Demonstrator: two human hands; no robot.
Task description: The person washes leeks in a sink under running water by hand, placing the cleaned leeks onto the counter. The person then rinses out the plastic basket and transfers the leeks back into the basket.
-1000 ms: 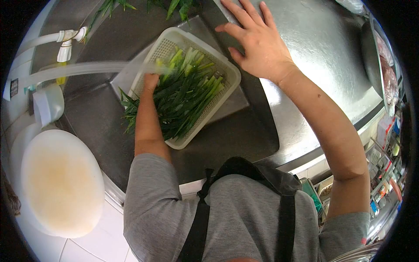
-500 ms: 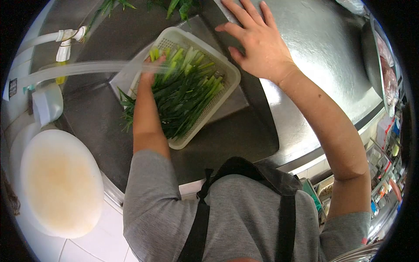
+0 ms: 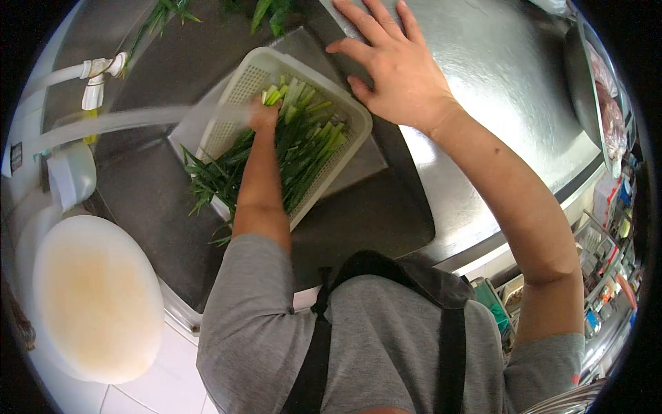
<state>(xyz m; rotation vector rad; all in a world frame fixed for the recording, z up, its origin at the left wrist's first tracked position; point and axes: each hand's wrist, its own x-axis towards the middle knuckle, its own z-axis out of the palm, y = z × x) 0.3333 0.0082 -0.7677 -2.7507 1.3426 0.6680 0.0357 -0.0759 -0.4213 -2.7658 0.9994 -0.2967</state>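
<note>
My left hand (image 3: 265, 114) is closed around a bunch of green onions, with the pale cut ends (image 3: 274, 93) sticking out past the fingers. More green onions (image 3: 307, 148) lie beneath and beside it in a cream perforated plastic basket (image 3: 362, 124), some leaves hanging over its near-left side. The basket sits in a steel sink (image 3: 372, 210). A stream of water (image 3: 158, 119) comes from the left and reaches the left hand. With fingers spread, my right hand (image 3: 393, 65) rests flat on the sink's edge and the steel counter (image 3: 496, 76), holding nothing.
A white round board (image 3: 96, 300) stands at the lower left, below a white plastic container (image 3: 72, 172). White pipe fittings (image 3: 96, 79) are on the left wall. Loose greens (image 3: 272, 14) lie at the sink's far side. A metal bowl (image 3: 586, 90) with bagged meat stands at right.
My left hand has moved right across the basket, now with a bunch of green onions lifted in its grip. The right hand keeps its place on the counter edge.
</note>
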